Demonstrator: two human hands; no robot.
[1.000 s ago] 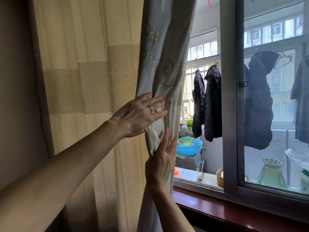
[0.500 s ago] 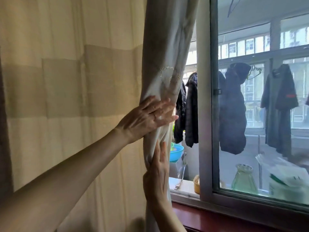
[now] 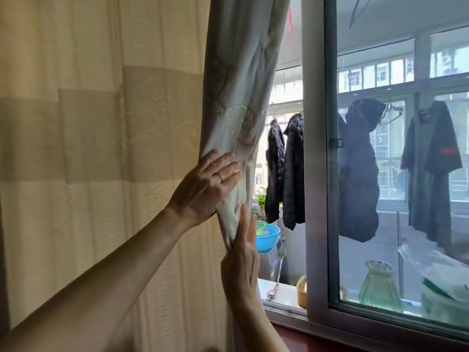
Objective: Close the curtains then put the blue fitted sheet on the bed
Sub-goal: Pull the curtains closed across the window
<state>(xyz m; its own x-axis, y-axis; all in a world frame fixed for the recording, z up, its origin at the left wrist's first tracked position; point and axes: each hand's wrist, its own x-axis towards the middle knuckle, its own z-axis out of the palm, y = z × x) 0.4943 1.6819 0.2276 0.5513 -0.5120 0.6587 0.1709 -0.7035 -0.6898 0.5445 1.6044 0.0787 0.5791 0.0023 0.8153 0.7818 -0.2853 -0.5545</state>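
Curtain (image 3: 238, 97) bunch lies under flat fingers of left hand (image 3: 203, 189), against straight fingers of right hand (image 3: 241, 260).

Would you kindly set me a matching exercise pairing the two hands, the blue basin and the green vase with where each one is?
Things:
1. left hand
2. right hand
3. blue basin
4. green vase

Places:
A. behind the window pane
B. lower on the bunched curtain, fingers pointing up
C. seen through the open gap between that curtain and the window frame
D. higher on the bunched curtain, wearing a ring

Pairs: 1-D, 2-B, 3-C, 4-A.
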